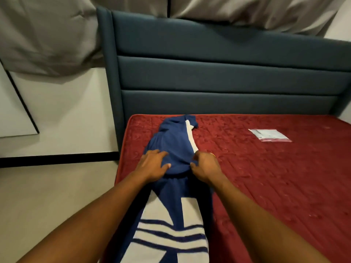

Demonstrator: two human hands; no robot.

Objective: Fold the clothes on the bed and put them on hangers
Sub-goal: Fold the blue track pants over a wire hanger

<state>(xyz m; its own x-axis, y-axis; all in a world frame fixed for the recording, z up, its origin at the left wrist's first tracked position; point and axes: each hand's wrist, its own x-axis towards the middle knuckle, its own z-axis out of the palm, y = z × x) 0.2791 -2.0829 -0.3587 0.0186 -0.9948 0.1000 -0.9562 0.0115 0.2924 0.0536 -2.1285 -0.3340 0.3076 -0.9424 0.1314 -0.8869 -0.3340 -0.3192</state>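
Left side: grey curtain [47, 35], soft folds, hangs over a pale wall; black baseboard strip [57, 159] along a smooth beige floor [47, 196]. Headboard [218, 73]: teal woven upholstery, three padded horizontal bands, rounded left corner. Mattress [266, 186]: bare, dark red, quilted with a swirl stitch, piped edge, butted against the headboard. Blue garment [174, 141]: smooth navy sports knit, lies on the mattress near its left edge, bunched and rounded rather than flat. White stripe [190, 137] runs along its right side. Long axis runs near-to-far, the far end pointing at the headboard and stopping just short of it; the near end sits under the hands. Left hand [153, 166]: palm down on the garment's left side, fingers spread and lightly bent, pressing the cloth, not closed around it. Right hand [206, 167]: fingers curled, pinching the garment's right edge by the stripe's near end. Between the forearms is blue-and-white fabric [171, 234] with navy stripes on white and a gathered band at the top; can't tell if it is the same garment. Further right: flat clear plastic bag [269, 135], red strip on one edge, lying on the mattress well apart from the garment.
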